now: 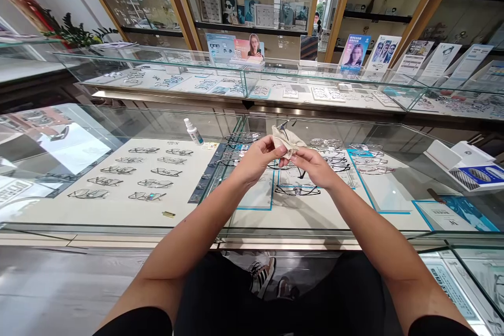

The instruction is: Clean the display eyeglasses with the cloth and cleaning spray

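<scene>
One beige cloth [292, 143] and one white spray bottle [193, 132] show. Thin-framed eyeglasses [118, 170] number ten (left-hand side alone).

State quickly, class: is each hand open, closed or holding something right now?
Left hand: closed, holding the beige cloth.
Right hand: closed on the beige cloth's edge, apparently gripping the glasses too.
</scene>
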A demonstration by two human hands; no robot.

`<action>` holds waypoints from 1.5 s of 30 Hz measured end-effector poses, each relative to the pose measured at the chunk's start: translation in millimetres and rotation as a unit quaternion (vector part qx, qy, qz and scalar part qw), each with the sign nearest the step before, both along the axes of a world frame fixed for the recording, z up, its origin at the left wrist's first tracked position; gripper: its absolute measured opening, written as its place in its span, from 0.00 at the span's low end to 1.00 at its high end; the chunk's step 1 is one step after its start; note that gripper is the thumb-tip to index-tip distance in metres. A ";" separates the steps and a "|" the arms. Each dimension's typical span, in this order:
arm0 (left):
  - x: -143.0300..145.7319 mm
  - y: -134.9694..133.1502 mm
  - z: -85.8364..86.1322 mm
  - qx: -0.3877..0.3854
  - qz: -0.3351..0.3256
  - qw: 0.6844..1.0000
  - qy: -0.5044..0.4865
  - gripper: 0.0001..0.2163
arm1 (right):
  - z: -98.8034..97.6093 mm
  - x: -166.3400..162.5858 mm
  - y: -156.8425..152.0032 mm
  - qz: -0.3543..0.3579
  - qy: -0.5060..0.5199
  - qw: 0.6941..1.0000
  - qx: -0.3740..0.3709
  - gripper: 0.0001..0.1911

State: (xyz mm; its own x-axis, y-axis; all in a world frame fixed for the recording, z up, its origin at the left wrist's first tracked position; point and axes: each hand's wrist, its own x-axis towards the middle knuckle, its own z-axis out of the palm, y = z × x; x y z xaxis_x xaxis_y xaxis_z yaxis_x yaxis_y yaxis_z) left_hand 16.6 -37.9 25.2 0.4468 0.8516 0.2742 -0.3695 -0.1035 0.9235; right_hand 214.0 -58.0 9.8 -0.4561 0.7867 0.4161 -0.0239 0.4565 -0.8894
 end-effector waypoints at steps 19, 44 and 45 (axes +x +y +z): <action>0.5 -7.2 4.5 -0.028 -0.040 0.997 -0.052 0.17 | -11.6 -5.2 5.3 0.024 0.074 0.992 -0.098 0.22; 2.7 -8.4 0.3 0.025 0.084 0.996 -0.030 0.21 | 4.5 -7.9 -5.3 0.014 0.006 0.997 -0.075 0.25; 2.1 -7.8 0.0 0.022 0.104 0.994 -0.031 0.21 | 5.7 -8.1 -5.9 0.020 0.001 0.998 -0.067 0.25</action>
State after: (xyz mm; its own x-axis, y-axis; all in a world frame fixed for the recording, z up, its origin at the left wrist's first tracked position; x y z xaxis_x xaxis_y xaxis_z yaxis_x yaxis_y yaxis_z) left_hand 18.7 -45.6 25.2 0.2430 0.9103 0.3352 -0.3922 -0.2238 0.8922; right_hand 205.9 -63.9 15.4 -0.4882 0.8162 0.3089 -0.0414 0.3319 -0.9424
